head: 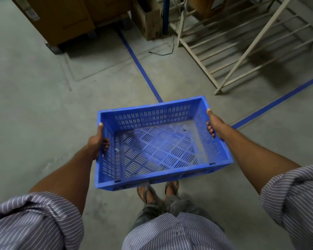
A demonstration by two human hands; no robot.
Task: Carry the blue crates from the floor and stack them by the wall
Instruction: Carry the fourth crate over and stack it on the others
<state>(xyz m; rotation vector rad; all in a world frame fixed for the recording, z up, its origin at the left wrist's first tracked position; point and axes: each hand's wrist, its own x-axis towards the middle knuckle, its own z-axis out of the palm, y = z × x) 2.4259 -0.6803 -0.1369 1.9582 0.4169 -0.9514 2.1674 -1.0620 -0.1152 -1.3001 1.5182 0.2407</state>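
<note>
An empty blue slotted crate (157, 147) hangs in the air in front of me, above my sandalled feet, tilted slightly down to the left. My left hand (98, 139) grips its left short wall, thumb along the rim and fingers curled through the handle slot. My right hand (214, 125) grips the right short wall the same way, fingers showing inside the crate. No other blue crate and no stack is in view.
Blue tape lines (139, 67) cross the grey concrete floor. A pale wooden slatted rack (242, 47) stands at the upper right. Brown cardboard boxes on a pallet (61, 20) and a smaller open box (148, 20) sit at the top. A loose black cable (163, 54) lies on the floor.
</note>
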